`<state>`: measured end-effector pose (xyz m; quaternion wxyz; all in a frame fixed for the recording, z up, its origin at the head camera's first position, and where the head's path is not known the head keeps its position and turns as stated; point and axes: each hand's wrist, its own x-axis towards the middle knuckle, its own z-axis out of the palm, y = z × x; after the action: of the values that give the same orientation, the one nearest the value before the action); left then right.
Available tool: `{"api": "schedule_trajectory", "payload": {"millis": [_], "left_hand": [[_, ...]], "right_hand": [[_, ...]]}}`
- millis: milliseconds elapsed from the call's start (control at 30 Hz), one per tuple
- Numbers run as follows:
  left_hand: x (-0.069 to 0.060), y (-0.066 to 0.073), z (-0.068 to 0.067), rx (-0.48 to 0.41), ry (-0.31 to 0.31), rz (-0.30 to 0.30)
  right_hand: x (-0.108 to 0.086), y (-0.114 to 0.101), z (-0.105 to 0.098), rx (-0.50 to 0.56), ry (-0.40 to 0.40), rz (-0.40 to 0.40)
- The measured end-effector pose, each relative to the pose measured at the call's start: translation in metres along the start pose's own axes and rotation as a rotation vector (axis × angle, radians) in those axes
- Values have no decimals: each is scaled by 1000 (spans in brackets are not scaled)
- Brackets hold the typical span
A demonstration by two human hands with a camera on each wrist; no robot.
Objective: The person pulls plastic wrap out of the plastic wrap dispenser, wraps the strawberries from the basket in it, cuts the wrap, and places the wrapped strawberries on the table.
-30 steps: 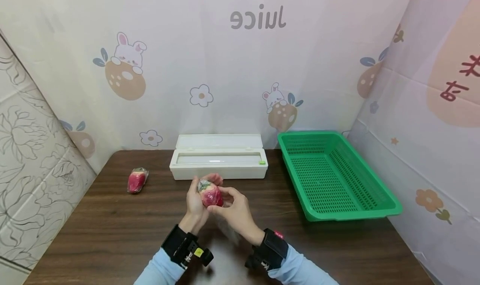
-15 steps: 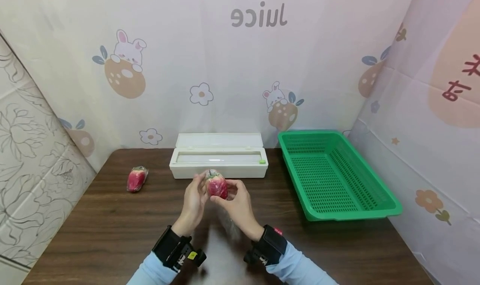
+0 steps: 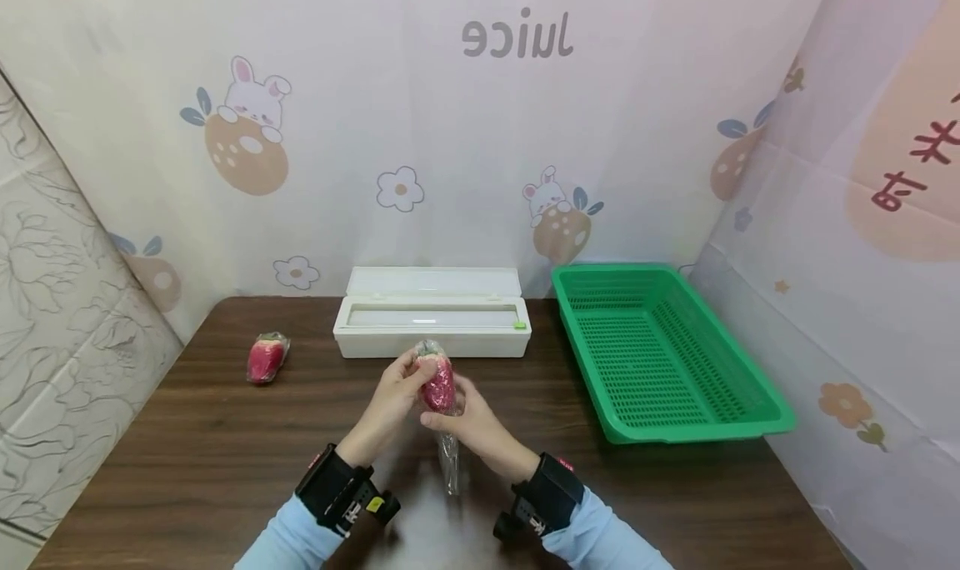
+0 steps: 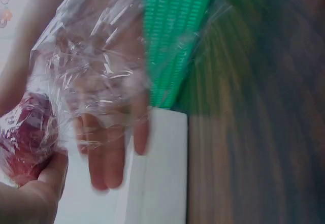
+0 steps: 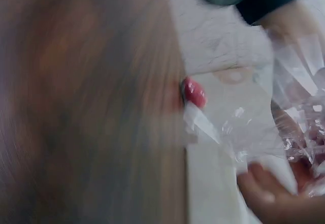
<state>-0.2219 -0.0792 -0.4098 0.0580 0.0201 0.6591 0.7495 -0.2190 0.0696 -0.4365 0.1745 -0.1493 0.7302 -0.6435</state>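
A red fruit (image 3: 438, 388) with a pale, greenish upper end stands upright in cling film. My left hand (image 3: 390, 399) pinches its upper part between thumb and fingers. My right hand (image 3: 480, 428) is around the lower end, thumb in front; in the left wrist view its fingers (image 4: 106, 153) look straight behind the loose cling film (image 4: 96, 66). A clear tail of film (image 3: 448, 462) hangs below the fruit. Whether the right palm touches the fruit is hidden. Another wrapped red fruit (image 3: 267, 357) lies at the table's left.
Behind my hands stands a white cling film dispenser (image 3: 432, 343) with its lid up and a green slider (image 3: 519, 326). A green perforated basket (image 3: 675, 362) is at the right on the dark wooden table (image 3: 225, 470). Printed curtains hang behind and beside it.
The fruit has risen from the left palm and turned upright. My left hand now pinches its upper part, while the right hand has moved to its lower end. The film tail hangs in plain sight.
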Motion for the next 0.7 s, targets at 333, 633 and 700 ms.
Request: {"api": "schedule_trajectory", "payload": {"millis": [333,633,700], "left_hand": [[8,9,-5,-53,-55,4],[11,12,-7,-69,-95,-31],[12,13,-7,-84,-98,-43]], "right_hand": [[-3,1,-3,5,-176,-11],[-5,10,10,28,-205,-16],[-5,10,11,20,-213,-29]]}}
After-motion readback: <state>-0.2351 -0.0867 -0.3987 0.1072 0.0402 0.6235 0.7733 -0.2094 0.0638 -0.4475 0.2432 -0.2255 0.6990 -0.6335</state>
